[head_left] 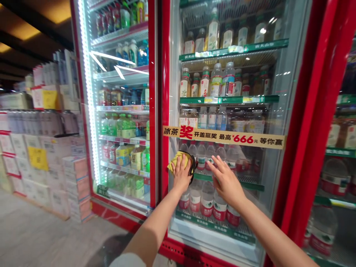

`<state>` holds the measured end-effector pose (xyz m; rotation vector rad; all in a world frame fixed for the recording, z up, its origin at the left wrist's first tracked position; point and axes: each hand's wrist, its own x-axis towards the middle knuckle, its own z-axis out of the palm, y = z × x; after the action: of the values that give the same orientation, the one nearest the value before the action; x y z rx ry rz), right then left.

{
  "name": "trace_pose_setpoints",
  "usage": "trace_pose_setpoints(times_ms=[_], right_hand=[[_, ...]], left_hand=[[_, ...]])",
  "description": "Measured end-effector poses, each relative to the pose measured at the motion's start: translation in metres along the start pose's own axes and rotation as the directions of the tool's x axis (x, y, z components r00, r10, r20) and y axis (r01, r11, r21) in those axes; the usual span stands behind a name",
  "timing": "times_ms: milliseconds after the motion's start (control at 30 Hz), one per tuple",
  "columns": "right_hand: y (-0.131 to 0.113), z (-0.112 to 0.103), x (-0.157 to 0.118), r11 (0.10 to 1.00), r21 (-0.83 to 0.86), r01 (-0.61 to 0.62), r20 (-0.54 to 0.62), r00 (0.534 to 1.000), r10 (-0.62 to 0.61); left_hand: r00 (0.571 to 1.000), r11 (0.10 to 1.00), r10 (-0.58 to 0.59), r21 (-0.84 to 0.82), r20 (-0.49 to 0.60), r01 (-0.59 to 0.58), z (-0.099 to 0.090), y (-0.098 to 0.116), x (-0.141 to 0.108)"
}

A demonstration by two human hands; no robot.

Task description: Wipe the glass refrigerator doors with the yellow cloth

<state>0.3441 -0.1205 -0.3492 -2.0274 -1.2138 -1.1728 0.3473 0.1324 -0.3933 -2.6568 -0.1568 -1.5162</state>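
My left hand [182, 170] presses a folded yellow cloth [172, 163] with a dark edge against the glass door [244, 207] of a drinks fridge. Its fingers lie over the cloth, close to the left side of the door. To the right, my right hand [226, 181] is open with the fingers spread, at or just in front of the same glass; contact cannot be made out. A beige printed strip [224, 137] runs across the door above both hands. Behind the glass, bottles [207, 200] with red labels stand on the lower shelf.
A second lit fridge [122, 111] with a red frame adjoins on the left, and another glass-fronted one [333, 148] stands at the right edge. Stacked cartons [52, 159] with yellow signs line the far left on the grey floor [36, 237].
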Motion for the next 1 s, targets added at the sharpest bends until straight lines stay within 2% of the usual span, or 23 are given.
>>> trace_pose_setpoints(times_ms=[67,133,200,300,367,567,667,733,800,833,900,1000], right_hand=[[-0.001,0.002,0.003,1.000,0.000,0.001,-0.005,1.000,-0.001],[0.000,0.005,0.003,1.000,0.005,-0.008,-0.009,1.000,0.008],[0.002,0.009,-0.001,1.000,0.020,-0.016,-0.004,1.000,0.017],[0.005,0.017,-0.009,0.999,0.037,-0.018,0.029,0.999,0.017],[0.006,0.019,-0.011,0.999,0.036,-0.015,0.058,0.998,0.012],[0.005,0.017,-0.006,0.999,0.013,-0.037,0.071,0.997,0.036],[0.005,0.023,-0.012,0.999,0.005,-0.040,0.076,0.996,0.040],[0.005,0.028,-0.019,0.999,0.006,-0.042,0.085,0.995,0.042],[0.007,0.032,-0.027,0.999,0.004,-0.042,0.095,0.995,0.042],[0.008,0.032,-0.029,0.999,0.001,-0.041,0.097,0.994,0.041],[0.012,0.030,-0.030,0.999,0.002,-0.039,0.092,0.995,0.039],[0.017,0.022,-0.026,0.999,0.017,-0.045,0.075,0.996,0.043]], left_hand=[[0.998,0.999,-0.048,-0.022,-0.045,0.047,-0.002,-0.013,0.014],[0.985,0.989,-0.144,-0.045,-0.095,0.140,-0.002,-0.025,0.011],[0.964,0.970,-0.239,-0.068,-0.116,0.233,0.003,-0.032,-0.010],[0.941,0.943,-0.327,-0.093,-0.089,0.319,0.014,-0.032,-0.050],[0.928,0.928,-0.366,-0.106,-0.072,0.358,0.021,-0.030,-0.059],[0.891,0.888,-0.444,-0.174,-0.095,0.425,0.029,-0.036,-0.032],[0.854,0.848,-0.510,-0.225,-0.104,0.480,0.039,-0.030,-0.060],[0.815,0.808,-0.569,-0.256,-0.110,0.530,0.047,-0.022,-0.088],[0.777,0.773,-0.617,-0.276,-0.123,0.571,0.053,-0.015,-0.104],[0.760,0.759,-0.636,-0.282,-0.133,0.587,0.054,-0.013,-0.102],[0.737,0.745,-0.657,-0.284,-0.158,0.603,0.048,-0.011,-0.078],[0.749,0.770,-0.632,-0.268,-0.198,0.579,0.025,-0.011,-0.009]])
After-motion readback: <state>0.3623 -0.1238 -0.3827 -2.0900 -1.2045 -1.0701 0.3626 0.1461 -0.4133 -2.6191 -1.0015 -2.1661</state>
